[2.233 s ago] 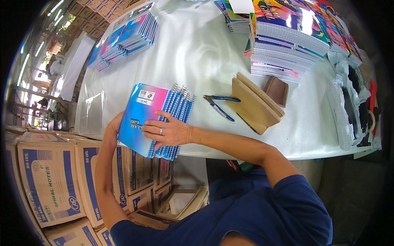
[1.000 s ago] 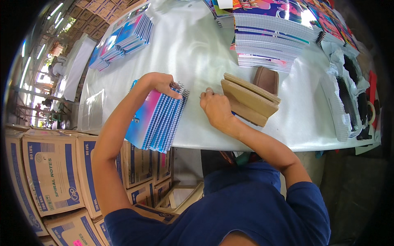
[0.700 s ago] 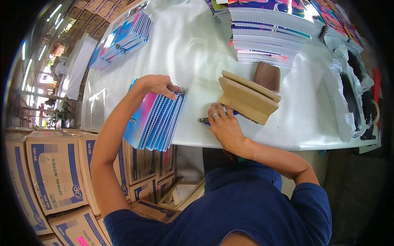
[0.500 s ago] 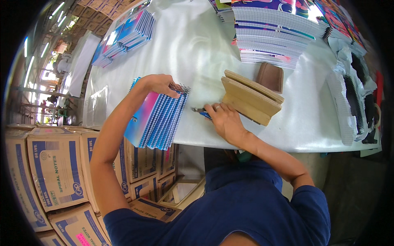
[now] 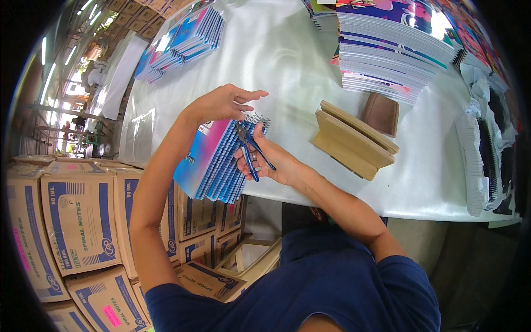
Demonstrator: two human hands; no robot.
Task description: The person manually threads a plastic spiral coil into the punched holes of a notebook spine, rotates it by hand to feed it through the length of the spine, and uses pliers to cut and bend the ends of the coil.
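Your right hand point(image 5: 280, 162) cradles blue-handled pliers point(image 5: 248, 157), fingers curled beneath, thumb lifted apart; loose hold could let tool slip. Blue-pink spiral notebooks point(image 5: 206, 154) lie staggered at near edge of table point(image 5: 296, 138), left of middle; careless push might tip lower corners off. Your left hand point(image 5: 220, 105) arches over their far end, fingers spread, contact with wire ends point(image 5: 260, 118) unclear; jaws closing too near could nip fingertip. Tan board stand point(image 5: 349, 148) sits well apart, right.
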